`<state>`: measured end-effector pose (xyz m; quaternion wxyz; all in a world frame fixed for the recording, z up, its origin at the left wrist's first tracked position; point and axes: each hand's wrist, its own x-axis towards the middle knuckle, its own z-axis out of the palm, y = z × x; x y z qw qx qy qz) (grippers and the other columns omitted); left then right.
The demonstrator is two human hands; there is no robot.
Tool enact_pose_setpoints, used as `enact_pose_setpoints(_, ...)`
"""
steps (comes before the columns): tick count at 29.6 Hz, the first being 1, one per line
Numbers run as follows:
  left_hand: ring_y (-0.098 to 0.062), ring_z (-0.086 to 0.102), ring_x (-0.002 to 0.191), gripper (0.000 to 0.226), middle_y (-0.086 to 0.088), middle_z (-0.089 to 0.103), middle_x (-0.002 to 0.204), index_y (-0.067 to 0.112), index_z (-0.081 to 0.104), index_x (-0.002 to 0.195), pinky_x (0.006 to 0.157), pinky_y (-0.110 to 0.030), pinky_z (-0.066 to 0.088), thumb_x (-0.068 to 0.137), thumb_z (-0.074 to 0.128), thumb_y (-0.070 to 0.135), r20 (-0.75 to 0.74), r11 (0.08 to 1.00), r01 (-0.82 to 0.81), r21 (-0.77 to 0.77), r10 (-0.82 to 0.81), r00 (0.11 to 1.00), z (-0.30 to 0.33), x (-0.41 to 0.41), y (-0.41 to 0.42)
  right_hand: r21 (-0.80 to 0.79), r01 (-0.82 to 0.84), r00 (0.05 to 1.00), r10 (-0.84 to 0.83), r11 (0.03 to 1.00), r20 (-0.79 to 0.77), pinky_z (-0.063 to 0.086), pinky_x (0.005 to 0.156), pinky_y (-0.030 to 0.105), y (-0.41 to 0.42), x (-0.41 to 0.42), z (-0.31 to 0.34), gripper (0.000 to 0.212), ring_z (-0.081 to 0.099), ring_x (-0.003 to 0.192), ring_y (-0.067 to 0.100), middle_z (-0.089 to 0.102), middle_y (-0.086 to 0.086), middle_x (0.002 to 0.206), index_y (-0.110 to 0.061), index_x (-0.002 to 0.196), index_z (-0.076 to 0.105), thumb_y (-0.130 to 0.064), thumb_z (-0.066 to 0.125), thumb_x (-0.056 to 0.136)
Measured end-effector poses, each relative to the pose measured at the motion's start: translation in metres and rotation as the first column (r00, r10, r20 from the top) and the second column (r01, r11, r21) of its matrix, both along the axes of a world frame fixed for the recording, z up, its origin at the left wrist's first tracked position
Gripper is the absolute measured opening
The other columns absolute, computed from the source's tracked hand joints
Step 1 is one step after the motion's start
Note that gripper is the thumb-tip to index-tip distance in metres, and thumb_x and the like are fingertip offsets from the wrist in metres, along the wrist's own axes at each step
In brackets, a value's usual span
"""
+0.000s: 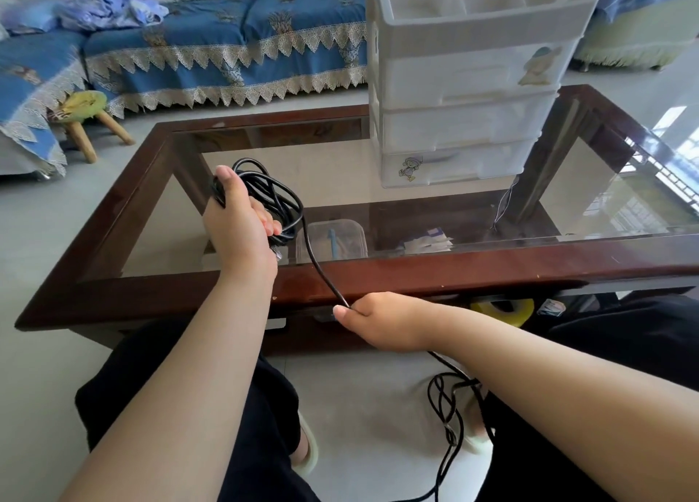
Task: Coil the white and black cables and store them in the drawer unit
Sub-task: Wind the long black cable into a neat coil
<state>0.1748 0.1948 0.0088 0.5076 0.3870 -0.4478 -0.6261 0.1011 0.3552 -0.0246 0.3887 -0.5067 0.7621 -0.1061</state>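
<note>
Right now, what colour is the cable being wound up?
Black. The head view shows the black cable looped in the left hand and pinched by the right hand.

Glass tabletop [378, 183] mostly bare across centre and left of frame, open room there. Drawer unit [469, 85] stands upper right of centre, tall, blocks the far right side. Bare glass also at right edge beyond the unit. Black cable [317, 259] stretches taut diagonally over the near wood rim, centre frame, a line in the way. Loose cable loops on the floor [359, 407], lower right, between the knees.
</note>
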Motion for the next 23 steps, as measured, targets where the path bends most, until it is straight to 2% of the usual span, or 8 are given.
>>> enact_pose_setpoints(3,-0.014,0.033,0.037,0.050,0.000,0.035,0.043,0.011,0.040,0.065,0.040,-0.025,0.036,0.098,0.042,0.048,0.009,0.995,0.007,-0.099,-0.006,1.000,-0.007,-0.003,0.005,0.013,0.023,0.985,-0.025,1.000,0.171,0.033,0.052,0.025,-0.002,0.003,0.004,0.051,0.040,0.053,0.015,0.045,0.001,0.063,-0.014,0.069,0.042,-0.053,0.028,0.098)
enact_pose_setpoints(7,-0.014,0.036,0.036,0.045,-0.004,0.037,0.048,0.005,0.045,0.080,0.039,-0.027,0.037,0.099,0.041,0.045,0.057,0.956,0.063,-0.286,-0.048,0.997,-0.013,-0.007,0.014,0.025,0.018,0.940,-0.026,1.000,0.339,0.025,0.046,0.025,-0.002,0.001,0.010,0.051,0.025,0.047,0.016,0.035,0.002,0.056,-0.019,0.060,0.035,-0.054,0.030,0.097)
enact_pose_setpoints(10,-0.010,0.039,0.035,0.048,-0.002,0.040,0.049,0.006,0.044,0.079,0.038,-0.025,0.038,0.095,0.041,0.052,0.128,0.896,0.157,-0.416,-0.114,0.985,-0.015,-0.007,0.021,0.035,0.001,0.884,-0.017,0.999,0.467,0.015,0.044,0.024,-0.003,-0.001,0.017,0.051,0.015,0.047,0.015,0.026,0.001,0.054,-0.021,0.057,0.028,-0.050,0.030,0.099)
enact_pose_setpoints(13,-0.006,0.044,0.036,0.052,0.006,0.045,0.046,0.017,0.045,0.074,0.040,-0.022,0.040,0.080,0.041,0.069,0.295,0.777,0.354,-0.520,-0.226,0.928,-0.017,-0.004,0.021,0.047,-0.033,0.828,0.001,0.998,0.560,0.008,0.045,0.026,-0.002,-0.002,0.022,0.051,0.009,0.049,0.014,0.020,0.001,0.054,-0.021,0.056,0.025,-0.047,0.030,0.100)
enact_pose_setpoints(17,-0.011,0.044,0.035,0.062,0.004,0.045,0.042,0.016,0.043,0.069,0.042,-0.026,0.042,0.075,0.041,0.077,0.494,0.669,0.622,-0.408,-0.411,0.766,-0.021,-0.005,0.021,0.027,-0.098,0.786,0.060,0.995,0.616,0.007,0.042,0.023,-0.001,-0.001,0.026,0.049,0.009,0.047,0.013,0.019,0.001,0.053,-0.019,0.056,0.025,-0.040,0.030,0.100)
enact_pose_setpoints(21,-0.017,0.040,0.036,0.061,-0.001,0.044,0.042,0.011,0.042,0.065,0.049,-0.034,0.041,0.081,0.043,0.070,0.524,0.606,0.756,-0.246,-0.574,0.630,-0.024,-0.005,0.025,-0.095,-0.088,0.756,0.128,0.992,0.642,0.010,0.043,0.024,0.002,-0.008,0.034,0.051,0.014,0.045,0.013,0.023,0.001,0.050,-0.018,0.053,0.030,-0.034,0.039,0.101)
enact_pose_setpoints(23,-0.016,0.040,0.039,0.059,-0.002,0.047,0.044,0.009,0.044,0.062,0.054,-0.033,0.040,0.084,0.041,0.064,0.532,0.597,0.784,-0.169,-0.615,0.582,-0.022,-0.005,0.028,-0.180,-0.038,0.719,0.152,0.983,0.678,0.014,0.042,0.023,0.004,-0.014,0.038,0.046,0.019,0.043,0.011,0.026,0.000,0.050,-0.015,0.057,0.044,-0.029,0.042,0.100)
